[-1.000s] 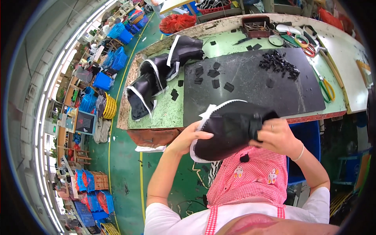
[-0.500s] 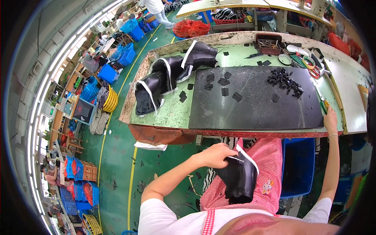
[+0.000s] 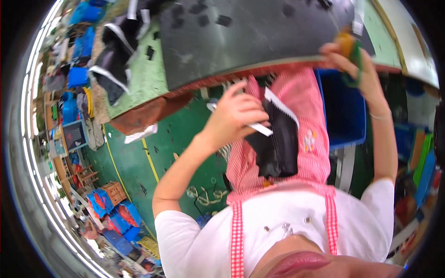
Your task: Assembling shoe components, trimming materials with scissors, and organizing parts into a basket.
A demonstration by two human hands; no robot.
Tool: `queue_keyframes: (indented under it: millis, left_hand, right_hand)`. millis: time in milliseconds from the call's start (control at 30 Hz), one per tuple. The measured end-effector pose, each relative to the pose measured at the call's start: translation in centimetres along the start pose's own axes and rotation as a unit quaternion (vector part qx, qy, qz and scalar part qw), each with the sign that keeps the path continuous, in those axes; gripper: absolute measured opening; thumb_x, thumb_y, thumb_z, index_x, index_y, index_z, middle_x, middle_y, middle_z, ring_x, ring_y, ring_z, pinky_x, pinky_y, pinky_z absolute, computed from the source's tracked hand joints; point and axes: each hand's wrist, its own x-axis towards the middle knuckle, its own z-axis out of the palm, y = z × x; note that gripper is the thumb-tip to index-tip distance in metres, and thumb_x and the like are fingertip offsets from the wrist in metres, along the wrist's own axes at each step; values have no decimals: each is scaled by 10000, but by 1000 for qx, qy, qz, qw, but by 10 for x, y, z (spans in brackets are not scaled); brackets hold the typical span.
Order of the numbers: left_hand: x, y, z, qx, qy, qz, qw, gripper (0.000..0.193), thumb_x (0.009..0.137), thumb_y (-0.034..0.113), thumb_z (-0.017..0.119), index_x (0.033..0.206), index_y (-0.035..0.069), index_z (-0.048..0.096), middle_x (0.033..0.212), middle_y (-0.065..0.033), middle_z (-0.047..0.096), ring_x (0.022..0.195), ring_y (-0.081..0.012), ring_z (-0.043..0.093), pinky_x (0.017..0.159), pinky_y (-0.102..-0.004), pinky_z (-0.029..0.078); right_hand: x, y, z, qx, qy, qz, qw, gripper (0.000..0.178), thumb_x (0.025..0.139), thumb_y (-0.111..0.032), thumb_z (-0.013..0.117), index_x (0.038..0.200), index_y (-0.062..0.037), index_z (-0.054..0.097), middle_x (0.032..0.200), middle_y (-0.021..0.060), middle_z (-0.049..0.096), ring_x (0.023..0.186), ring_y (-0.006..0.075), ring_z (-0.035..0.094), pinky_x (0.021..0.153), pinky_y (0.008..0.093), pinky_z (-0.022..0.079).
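Here's the boot upper (image 3: pixel 283 143), lying on the apron (image 3: pixel 303 95) over the lap, the left hand (image 3: pixel 238 113) on its left edge. Beyond runs the counter (image 3: pixel 139 76), a board (image 3: pixel 259 44) on top, patches (image 3: pixel 223 20) scattered across that. Further uppers (image 3: pixel 110 58) sit at the counter's left end! Over right, scissors (image 3: pixel 347 44) in the right hand (image 3: pixel 359 69); beneath, a bin (image 3: pixel 344 123) stands right of the lap.

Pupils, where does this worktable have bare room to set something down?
The broadest free patch is the middle and near part of the black mat, bordered by dark scraps and the scissors in the right hand. A smaller one, green tabletop near the front edge, lies between mat and black pieces, which crowd the left end.
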Motion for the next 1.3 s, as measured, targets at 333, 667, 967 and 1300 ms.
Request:
queue_keyframes:
  millis: [333,667,967,1300]
  left_hand:
    - [-2,7,14,-11,33,-6,999,181,694,201,747,841,141,661,886,10,648,974,-193,605,1081,-528,270]
    - [-8,1,6,27,26,-10,999,250,646,126,733,887,142,670,844,1,592,909,-182,577,1052,-504,306]
    - [-17,3,25,-29,28,19,999,262,691,77,667,947,91,617,867,-55,553,936,-254,535,1020,-472,324]
    - [-9,27,33,65,219,-48,972,137,748,70,660,879,84,620,1056,-53,568,1116,-291,485,996,-488,319]
  right_hand:
    - [-20,42,81,141,-219,70,963,275,867,-215,677,949,-18,503,868,60,622,809,89,617,745,224,511]
    - [-25,35,95,2,-204,3,979,435,709,-120,812,998,9,513,751,34,487,697,88,438,616,248,412]
    - [-49,27,100,-16,-213,19,977,410,678,-118,822,953,-19,534,686,17,423,626,96,401,553,248,355]
    - [-67,2,116,-110,-67,-152,980,343,654,-32,780,828,-26,484,690,86,487,583,191,479,552,287,407]
